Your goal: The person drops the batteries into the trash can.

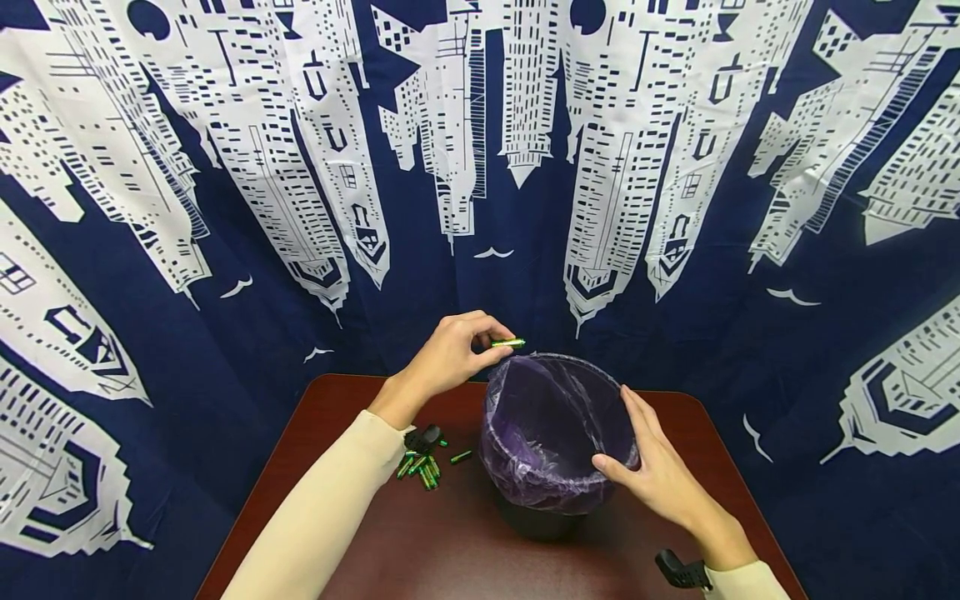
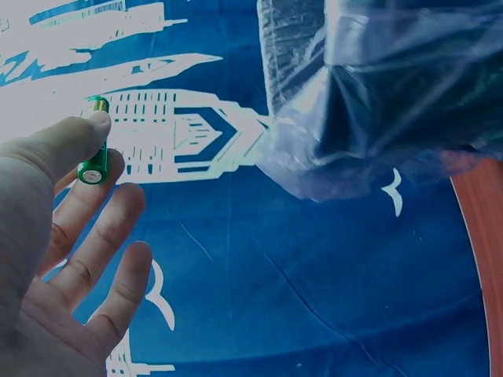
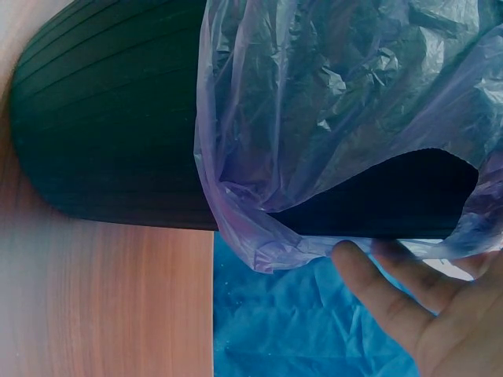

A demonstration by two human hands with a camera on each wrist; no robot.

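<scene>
Above the left rim of a trash bin [image 1: 540, 521], my left hand [image 1: 457, 350] pinches a small green battery [image 1: 508, 342] between thumb and fingertips. In the left wrist view the battery [image 2: 93, 170] shows one flat end, with the other fingers spread apart from it. The dark bin stands upright, lined with a translucent purple bag [image 1: 525, 483] folded over its rim. My right hand [image 1: 663, 475] rests against the bin's right side, thumb at the rim. Its fairly straight fingers [image 3: 385, 298] touch the bag from outside in the right wrist view.
Several green batteries [image 1: 426, 468] lie in a loose pile on the reddish-brown table [image 1: 390, 542], left of the bin. One single battery [image 1: 461, 457] lies between pile and bin. A dark blue curtain [image 1: 465, 275] with white buildings hangs behind the table.
</scene>
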